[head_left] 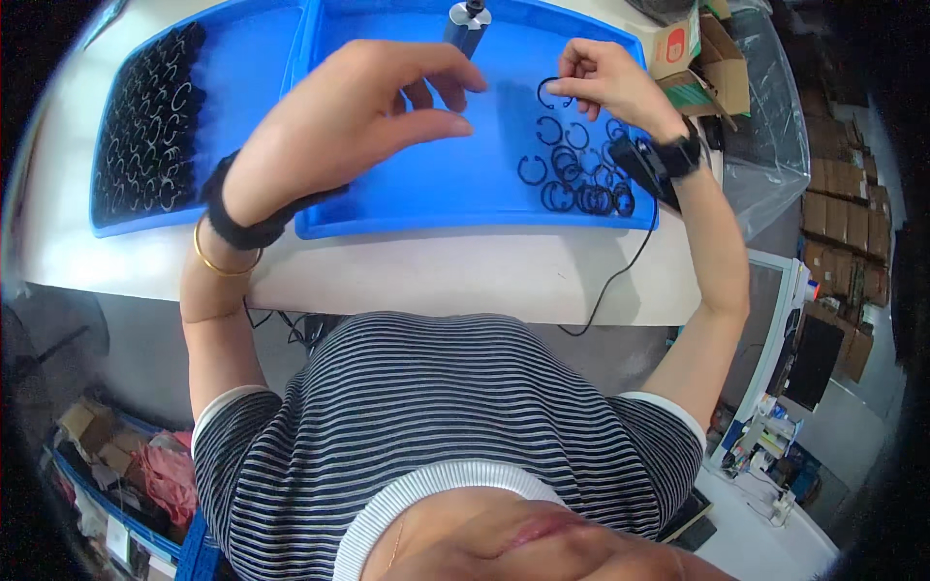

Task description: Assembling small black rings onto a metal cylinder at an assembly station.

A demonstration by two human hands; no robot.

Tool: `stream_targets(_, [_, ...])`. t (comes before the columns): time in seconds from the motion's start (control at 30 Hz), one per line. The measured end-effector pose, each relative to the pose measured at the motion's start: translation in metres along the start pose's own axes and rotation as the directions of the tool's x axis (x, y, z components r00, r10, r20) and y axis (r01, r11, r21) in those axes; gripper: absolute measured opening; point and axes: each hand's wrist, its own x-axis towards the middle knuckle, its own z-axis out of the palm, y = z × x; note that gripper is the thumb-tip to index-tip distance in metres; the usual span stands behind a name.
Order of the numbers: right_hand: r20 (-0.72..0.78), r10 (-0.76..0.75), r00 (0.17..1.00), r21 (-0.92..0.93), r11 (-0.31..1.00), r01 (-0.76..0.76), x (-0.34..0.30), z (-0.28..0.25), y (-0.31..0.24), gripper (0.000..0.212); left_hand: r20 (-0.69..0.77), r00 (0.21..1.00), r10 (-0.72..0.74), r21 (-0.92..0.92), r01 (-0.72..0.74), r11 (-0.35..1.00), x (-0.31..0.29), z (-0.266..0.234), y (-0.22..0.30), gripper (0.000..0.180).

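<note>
My right hand (612,89) pinches a black retaining ring (541,94), an open C shape with small lugs at its ends, over the right part of a blue tray (465,225). Below it, several loose retaining rings (564,160) lie in a cluster, some overlapping. My left hand (363,121) hovers over the same tray's left part, thumb and fingers apart and nothing between them. Between my hands, near the tray's far side, stands a silver cylinder (467,31) with a black top. Many more dark rings (150,126) lie packed together in the blue tray (242,107) at the left.
A black cable (620,276) runs from a small black device (639,165) by my right wrist across the table (465,281). An open cardboard box (722,63) stands right of the tray, with clear plastic sheeting (770,126) beyond. Stacked cartons (843,213) line the far right.
</note>
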Motion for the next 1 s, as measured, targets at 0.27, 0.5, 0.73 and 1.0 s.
stream_targets(0.27, [-0.085, -0.181, 0.980, 0.528, 0.826, 0.198, -0.048, 0.039, -0.070, 0.026, 0.112, 0.987, -0.119, -0.208, 0.140, 0.968, 0.013, 0.014, -0.010, 0.023])
stream_targets(0.5, [-0.103, -0.214, 0.971, 0.633, 0.739, 0.230, -0.044, 0.045, -0.072, 0.027, 0.252, 0.963, -0.095, -0.479, 0.209, 0.852, 0.019, 0.017, -0.018, 0.022])
stream_targets(0.73, [-0.179, -0.218, 0.959, 0.611, 0.740, 0.282, -0.050, 0.043, -0.068, 0.029, 0.280, 0.955, -0.095, -0.535, 0.237, 0.811, 0.018, 0.017, -0.023, 0.024])
stream_targets(1.0, [-0.162, -0.245, 0.956, 0.600, 0.745, 0.293, -0.047, 0.046, -0.066, 0.031, 0.306, 0.948, -0.085, -0.560, 0.252, 0.789, 0.018, 0.017, -0.027, 0.024])
